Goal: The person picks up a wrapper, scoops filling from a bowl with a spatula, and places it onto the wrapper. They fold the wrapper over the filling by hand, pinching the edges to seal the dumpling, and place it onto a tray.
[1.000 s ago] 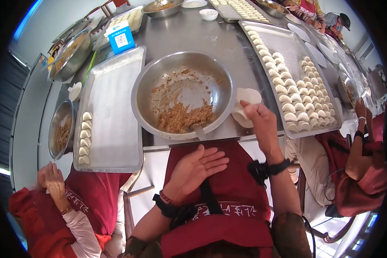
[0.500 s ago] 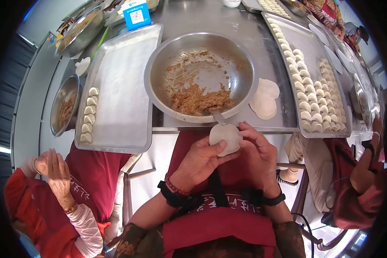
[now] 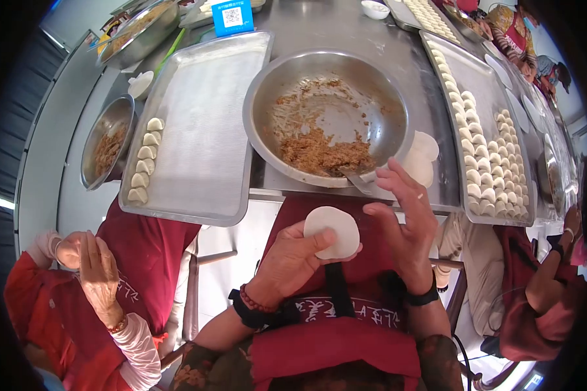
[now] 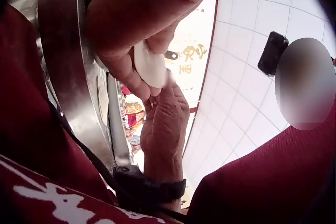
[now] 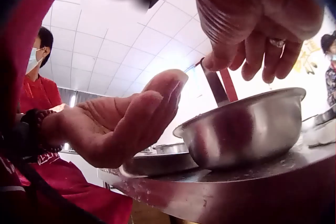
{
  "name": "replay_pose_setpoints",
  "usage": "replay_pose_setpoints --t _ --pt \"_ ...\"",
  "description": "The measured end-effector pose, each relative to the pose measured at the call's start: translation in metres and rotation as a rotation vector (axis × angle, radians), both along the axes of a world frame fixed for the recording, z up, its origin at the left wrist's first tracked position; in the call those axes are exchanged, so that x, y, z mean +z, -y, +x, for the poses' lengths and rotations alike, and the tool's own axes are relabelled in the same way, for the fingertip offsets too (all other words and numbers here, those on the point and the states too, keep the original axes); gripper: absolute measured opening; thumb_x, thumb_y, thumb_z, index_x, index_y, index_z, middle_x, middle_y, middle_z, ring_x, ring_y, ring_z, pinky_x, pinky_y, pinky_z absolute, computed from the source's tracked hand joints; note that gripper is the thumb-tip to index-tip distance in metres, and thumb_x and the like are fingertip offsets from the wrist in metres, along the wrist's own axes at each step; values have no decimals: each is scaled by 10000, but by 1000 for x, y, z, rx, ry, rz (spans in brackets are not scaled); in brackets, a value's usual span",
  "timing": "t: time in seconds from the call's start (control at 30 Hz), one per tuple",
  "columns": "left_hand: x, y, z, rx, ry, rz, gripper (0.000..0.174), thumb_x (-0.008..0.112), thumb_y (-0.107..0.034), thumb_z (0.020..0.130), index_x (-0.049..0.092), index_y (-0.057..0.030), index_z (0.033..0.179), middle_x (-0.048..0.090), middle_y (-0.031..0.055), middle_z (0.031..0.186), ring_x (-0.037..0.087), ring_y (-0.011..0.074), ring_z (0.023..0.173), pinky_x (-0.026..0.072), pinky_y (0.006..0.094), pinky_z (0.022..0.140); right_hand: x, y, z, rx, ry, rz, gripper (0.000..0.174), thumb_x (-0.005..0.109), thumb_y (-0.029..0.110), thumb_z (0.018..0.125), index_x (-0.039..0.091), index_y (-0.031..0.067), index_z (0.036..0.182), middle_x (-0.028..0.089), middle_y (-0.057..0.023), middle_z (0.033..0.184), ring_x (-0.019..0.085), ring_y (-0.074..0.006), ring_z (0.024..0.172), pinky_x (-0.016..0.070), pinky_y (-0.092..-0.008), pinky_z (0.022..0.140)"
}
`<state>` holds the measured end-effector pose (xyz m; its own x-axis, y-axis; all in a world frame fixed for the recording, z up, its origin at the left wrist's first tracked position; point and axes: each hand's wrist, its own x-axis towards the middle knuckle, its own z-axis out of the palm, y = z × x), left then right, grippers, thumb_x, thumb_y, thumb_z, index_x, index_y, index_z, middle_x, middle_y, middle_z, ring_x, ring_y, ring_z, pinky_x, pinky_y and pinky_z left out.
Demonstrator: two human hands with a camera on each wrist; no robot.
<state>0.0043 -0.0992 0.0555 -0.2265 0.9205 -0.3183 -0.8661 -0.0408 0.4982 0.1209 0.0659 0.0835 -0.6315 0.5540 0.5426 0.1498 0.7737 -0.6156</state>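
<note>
Pinching wrapper (image 3: 342, 223) in left hand (image 3: 285, 255); right hand (image 3: 412, 225) empty, spread near utensil handle (image 3: 357, 182). Probably about to fill; next calls for gripping handle, scooping filling (image 3: 319, 153).

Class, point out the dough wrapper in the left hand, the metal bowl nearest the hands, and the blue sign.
Dough wrapper (image 3: 343, 229): head view, on its flat face.
Metal bowl (image 3: 386, 117): head view, on its bare inner wall.
Blue sign (image 3: 233, 17): head view, on its printed square.
</note>
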Motion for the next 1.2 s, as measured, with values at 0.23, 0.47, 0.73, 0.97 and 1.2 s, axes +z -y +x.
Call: replay_pose_setpoints --t 0.23,0.47,0.73,0.97,1.2 --pt "9 7 -9 69 87 -5 383 569 -165 1004 479 31 1320 621 185 1235 613 376 1172 515 530 1015 8 -8 -30 90 89 100 266 813 228 752 704 73 938 732 -73 956 649 -301 1113 477 -422 942" --pt "4 7 -12 129 44 -9 371 560 -162 1007 482 41 1308 609 198 1251 590 399 1203 505 531 1036 19 -28 -33 114 200 197 131 768 218 812 739 107 875 732 -65 876 679 -282 971 484 -404 932" --pt "-2 5 -20 186 71 -49 352 549 -111 1000 478 64 1296 601 228 1247 580 405 1214 483 532 1065 29 -59 -32 -77 86 -49 135 724 189 874 764 79 941 747 -77 906 681 -226 842 529 -317 774" --pt "-7 4 -26 213 88 -35 373 523 -121 1007 449 75 1315 577 232 1281 551 411 1247 460 552 1077 10 -63 -43 -24 150 42 133 715 192 886 769 94 958 750 -66 896 678 -236 902 520 -354 842" --pt "-2 -5 -30 229 129 7 442 474 -225 1037 412 61 1369 541 228 1337 512 425 1284 426 572 1094 9 -54 -43 142 151 -148 144 695 174 904 764 61 962 762 -67 931 691 -208 921 472 -377 994"
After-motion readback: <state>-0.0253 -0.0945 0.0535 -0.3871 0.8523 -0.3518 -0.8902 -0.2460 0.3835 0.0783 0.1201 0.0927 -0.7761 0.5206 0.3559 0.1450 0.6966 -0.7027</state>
